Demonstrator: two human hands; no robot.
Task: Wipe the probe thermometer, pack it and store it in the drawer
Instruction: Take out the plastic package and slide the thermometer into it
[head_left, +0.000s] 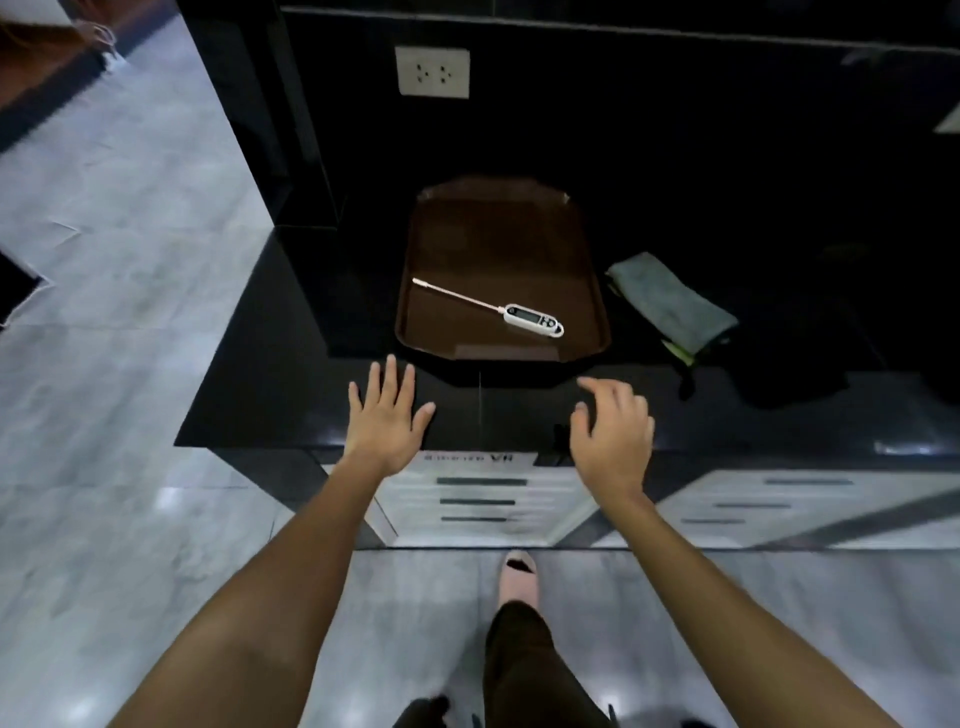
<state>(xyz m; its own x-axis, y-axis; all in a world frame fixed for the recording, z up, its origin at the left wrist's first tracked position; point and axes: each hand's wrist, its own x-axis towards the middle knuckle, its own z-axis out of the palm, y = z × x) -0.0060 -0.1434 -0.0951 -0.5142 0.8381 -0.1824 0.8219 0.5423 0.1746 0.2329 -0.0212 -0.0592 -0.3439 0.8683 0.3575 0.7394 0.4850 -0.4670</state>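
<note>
A white probe thermometer (519, 312) with a thin metal probe pointing up-left lies on a brown tray (498, 228) on the black counter. A folded grey cloth (670, 301) sits to the tray's right. My left hand (387, 415) hovers near the counter's front edge, fingers straight and spread, holding nothing. My right hand (610, 431) hovers just right of it, fingers loosely curled, empty. Both hands are short of the tray. White drawer fronts (483, 499) with dark handle slots sit below the counter edge.
A wall socket (432, 71) is on the dark back wall. A dark object (789, 374) lies on the counter right of the cloth. A second set of drawers (769, 504) is at the right. My foot (519, 577) stands on the grey tiled floor.
</note>
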